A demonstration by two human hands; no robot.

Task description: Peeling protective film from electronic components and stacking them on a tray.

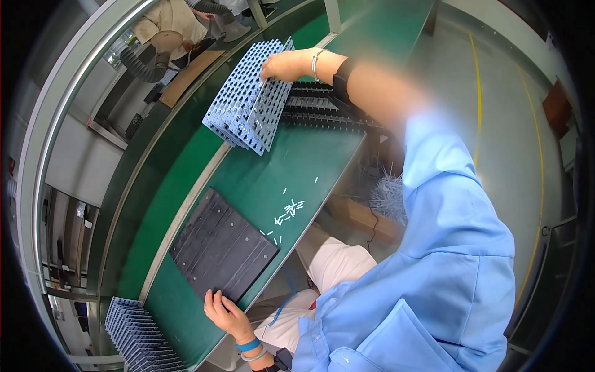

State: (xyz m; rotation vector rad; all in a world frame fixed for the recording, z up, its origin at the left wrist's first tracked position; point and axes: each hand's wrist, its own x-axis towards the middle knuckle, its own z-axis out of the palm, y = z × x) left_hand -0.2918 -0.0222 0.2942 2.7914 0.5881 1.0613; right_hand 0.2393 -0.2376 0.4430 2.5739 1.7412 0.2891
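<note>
My right hand (280,66) reaches to the far side of the green worktop. Its fingers are closed on the upper edge of a light-grey perforated panel (270,105). That panel leans at the front of a stack of similar panels (233,99), dotted with rows of dark holes. Close to me, my left hand (227,315) rests its loosely spread fingers on the near edge of a flat black board (224,243). Several small round studs show on the board's face. Loose white pin-like pieces (288,212) lie scattered to the right of the board.
More thin panels (142,338) stand in a row at the lower left. Black slotted racks (316,105) sit behind the right forearm. A green conveyor belt (196,167) runs along the worktop's left side. Below the worktop's right edge is a bundle of thin pale strands (389,197). Another person (170,28) works across the line.
</note>
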